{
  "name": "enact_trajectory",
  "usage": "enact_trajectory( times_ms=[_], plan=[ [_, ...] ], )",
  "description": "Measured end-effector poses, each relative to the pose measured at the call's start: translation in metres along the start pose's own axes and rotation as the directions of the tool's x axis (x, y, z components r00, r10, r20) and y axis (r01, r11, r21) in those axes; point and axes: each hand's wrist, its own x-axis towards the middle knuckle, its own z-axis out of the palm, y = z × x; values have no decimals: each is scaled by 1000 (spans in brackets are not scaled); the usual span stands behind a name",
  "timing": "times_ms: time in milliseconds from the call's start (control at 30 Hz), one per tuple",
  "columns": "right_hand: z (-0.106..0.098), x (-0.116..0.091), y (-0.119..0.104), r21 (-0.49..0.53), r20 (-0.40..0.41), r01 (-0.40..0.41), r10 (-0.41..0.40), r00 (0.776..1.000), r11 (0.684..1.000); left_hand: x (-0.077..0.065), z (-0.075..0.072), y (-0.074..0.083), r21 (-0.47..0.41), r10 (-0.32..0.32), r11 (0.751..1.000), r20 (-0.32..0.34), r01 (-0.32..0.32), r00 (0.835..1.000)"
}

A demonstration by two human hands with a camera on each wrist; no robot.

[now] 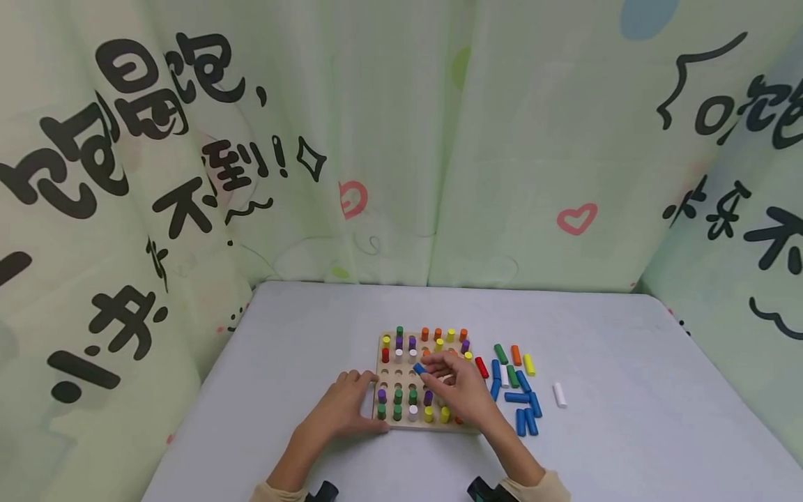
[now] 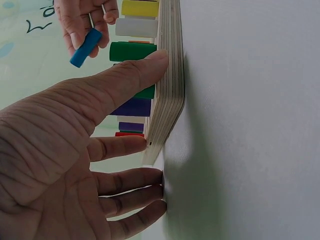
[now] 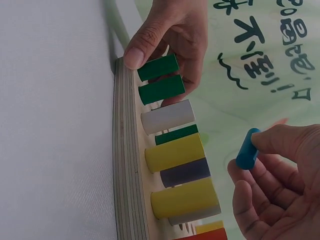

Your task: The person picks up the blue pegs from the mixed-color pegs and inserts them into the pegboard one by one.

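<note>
A square wooden pegboard [image 1: 433, 427] lies on the table with rows of colored pegs upright in it. Between right thumb and fingertips, my right hand [image 1: 461, 387] pinches a blue peg [image 3: 248, 149], held tilted over the board's middle rows, where several holes are bare. Along the board's left side lies my left hand [image 1: 341, 406], its fingers [image 2: 132, 182] fairly straight and its thumb resting at the near left corner. Green pegs [image 3: 161, 90], a white peg [image 3: 167, 116] and yellow pegs [image 3: 175, 152] fill part of the near rows. My right hand hides some of the board's right half.
Loose blue pegs [image 1: 517, 397] lie in a cluster to the right of the board, with green, red, orange and yellow ones among them. A white peg [image 1: 560, 395] lies apart, farther right. Behind the white table [image 1: 314, 314] hangs a printed curtain [image 1: 502, 139].
</note>
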Motion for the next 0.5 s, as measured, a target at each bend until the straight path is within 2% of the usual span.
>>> enact_trajectory(
  times_ms=[267,500],
  plan=[
    [3,1,1,14,-9,-11,11,1000,1000,-1,1,-1,-4,0,1000,5,0,1000],
    [6,5,2,35,28,5,-6,1000,999,0,1,-2,0,10,1000,3,-10,1000]
  ],
)
